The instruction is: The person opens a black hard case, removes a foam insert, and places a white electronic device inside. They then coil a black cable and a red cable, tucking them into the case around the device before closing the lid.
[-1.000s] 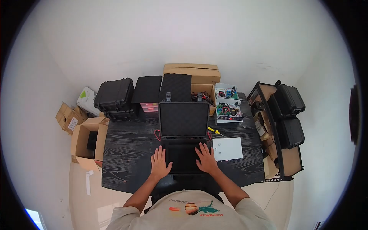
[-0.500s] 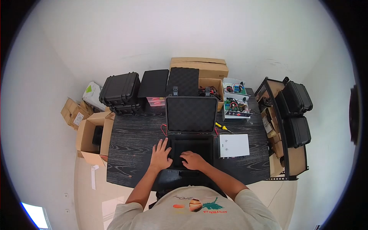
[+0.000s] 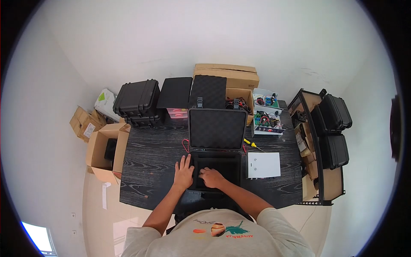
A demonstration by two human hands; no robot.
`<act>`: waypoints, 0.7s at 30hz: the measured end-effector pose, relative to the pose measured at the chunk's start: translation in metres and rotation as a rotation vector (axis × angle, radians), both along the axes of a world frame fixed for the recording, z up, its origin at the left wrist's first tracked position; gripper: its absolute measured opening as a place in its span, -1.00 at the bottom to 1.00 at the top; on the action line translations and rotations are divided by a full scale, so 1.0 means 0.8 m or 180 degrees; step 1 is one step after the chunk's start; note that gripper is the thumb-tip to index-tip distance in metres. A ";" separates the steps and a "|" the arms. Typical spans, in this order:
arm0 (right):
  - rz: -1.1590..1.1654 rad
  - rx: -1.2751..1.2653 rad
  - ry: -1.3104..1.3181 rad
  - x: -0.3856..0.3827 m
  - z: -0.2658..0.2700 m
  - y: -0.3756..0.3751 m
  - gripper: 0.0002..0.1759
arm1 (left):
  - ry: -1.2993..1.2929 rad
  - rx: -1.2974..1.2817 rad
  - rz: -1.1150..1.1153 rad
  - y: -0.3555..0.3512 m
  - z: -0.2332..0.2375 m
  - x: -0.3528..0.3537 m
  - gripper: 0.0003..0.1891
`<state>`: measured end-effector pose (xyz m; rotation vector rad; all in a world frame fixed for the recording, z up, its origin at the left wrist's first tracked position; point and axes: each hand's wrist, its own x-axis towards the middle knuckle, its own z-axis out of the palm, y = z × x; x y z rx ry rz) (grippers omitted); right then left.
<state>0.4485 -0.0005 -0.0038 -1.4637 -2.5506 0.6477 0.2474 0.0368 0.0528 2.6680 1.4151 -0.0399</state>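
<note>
A black hard case [image 3: 217, 128] lies open on the desk in front of me, its lid raised and lined with bumpy foam. Black foam [image 3: 220, 165] with a recess lines its base. My left hand [image 3: 184, 174] lies on the case's left rim, fingers stretched out and slightly spread. Inside the base, my right hand [image 3: 212, 177] has its fingers bent and drawn together at the left side of the foam. Whatever those fingertips may pinch is hidden in the dark.
Right of the case sit a white metal box [image 3: 263, 165] and a yellow-handled screwdriver [image 3: 252, 144]. Open electronics units [image 3: 268, 122], cartons [image 3: 227, 76], foam sheets [image 3: 175, 92] and stacked black cases [image 3: 137, 100] line the back. A shelf [image 3: 319, 150] stands right; an open carton [image 3: 105, 147] stands left.
My right hand's fingers have curled in and moved closer to the left side of the foam. My left hand keeps to the rim. The whole view has shifted slightly.
</note>
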 end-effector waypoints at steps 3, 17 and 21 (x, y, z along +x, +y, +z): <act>0.0013 0.0065 -0.0015 0.000 0.003 -0.008 -0.56 | 0.0113 -0.0021 0.0107 -0.002 -0.004 0.006 -0.47; -0.0502 0.0340 0.0060 0.004 0.025 0.027 -0.55 | 0.0862 -0.0096 -0.0020 0.020 0.021 0.021 -0.03; -0.0523 0.0055 0.0245 0.012 0.033 0.032 -0.54 | 0.0768 -0.0174 0.0008 0.023 0.020 0.016 -0.01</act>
